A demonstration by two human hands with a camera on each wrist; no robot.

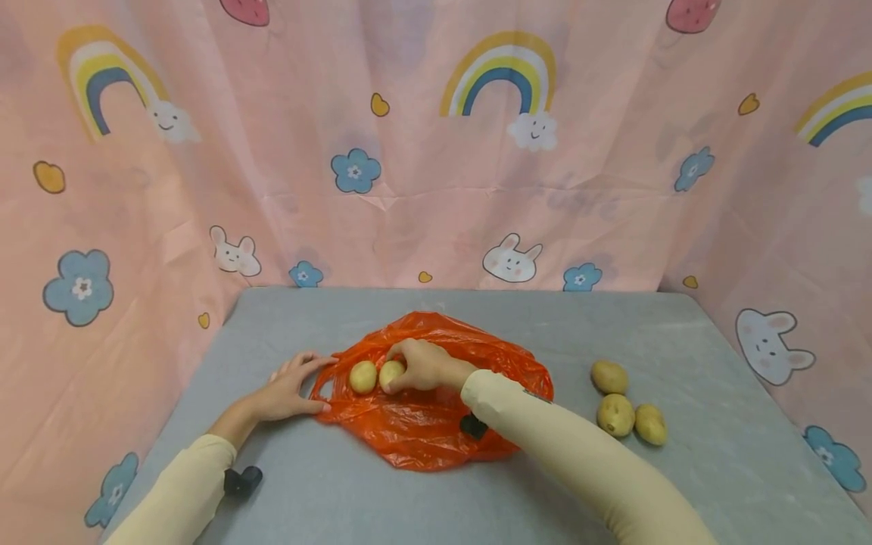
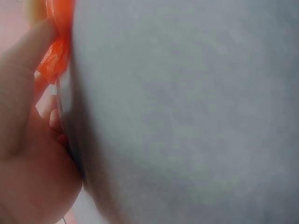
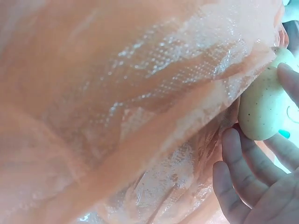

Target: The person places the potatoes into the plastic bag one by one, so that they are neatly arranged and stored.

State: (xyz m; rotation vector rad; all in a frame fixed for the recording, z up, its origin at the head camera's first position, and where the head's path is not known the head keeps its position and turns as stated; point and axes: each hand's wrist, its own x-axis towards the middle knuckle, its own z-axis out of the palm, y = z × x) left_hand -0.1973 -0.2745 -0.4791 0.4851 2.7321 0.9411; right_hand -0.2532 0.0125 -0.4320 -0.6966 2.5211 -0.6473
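An orange plastic bag [image 1: 436,431] lies spread on the table, crumpled and thin. Near its left end sits one potato [image 1: 363,377] on the plastic. Just right of that, my right hand [image 1: 425,365] grips a second potato [image 1: 391,375] between thumb and fingers. In the right wrist view this held potato [image 3: 261,109] looks pale and speckled, beside folds of the bag [image 3: 154,93]. My left hand [image 1: 289,387] rests at the bag's left edge, fingers and thumb spread by the handle loop. Its thumb touches the orange plastic [image 2: 58,51] in the left wrist view.
Three more potatoes [image 1: 616,415] lie grouped on the grey table [image 1: 545,499] to the right of the bag. A pink printed curtain [image 1: 422,219] hangs behind and along both sides of the table.
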